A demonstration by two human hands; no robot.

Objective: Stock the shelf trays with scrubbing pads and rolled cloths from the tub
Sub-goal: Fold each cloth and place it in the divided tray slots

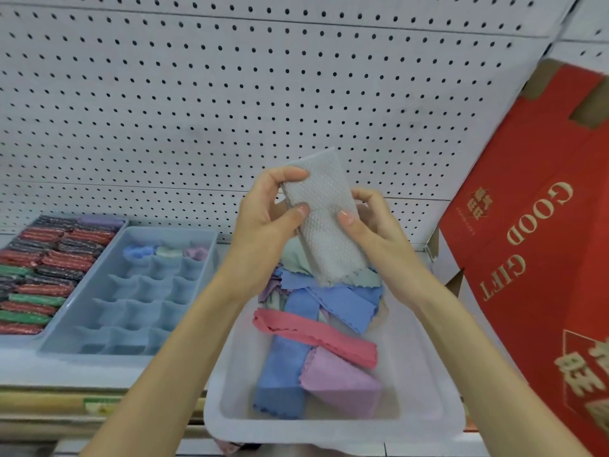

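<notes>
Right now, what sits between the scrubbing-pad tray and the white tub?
The blue compartment tray sits there, with rolled cloths only in its far row, as the head view shows.

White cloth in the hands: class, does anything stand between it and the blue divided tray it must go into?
Nothing visible does. The left hand and right hand hold the white cloth above the tub. The blue divided tray lies to its left across open space; only its back row holds rolled cloths.

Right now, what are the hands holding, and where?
A white cloth, folded long. The left hand grips its left edge, the right hand its right edge.
</notes>
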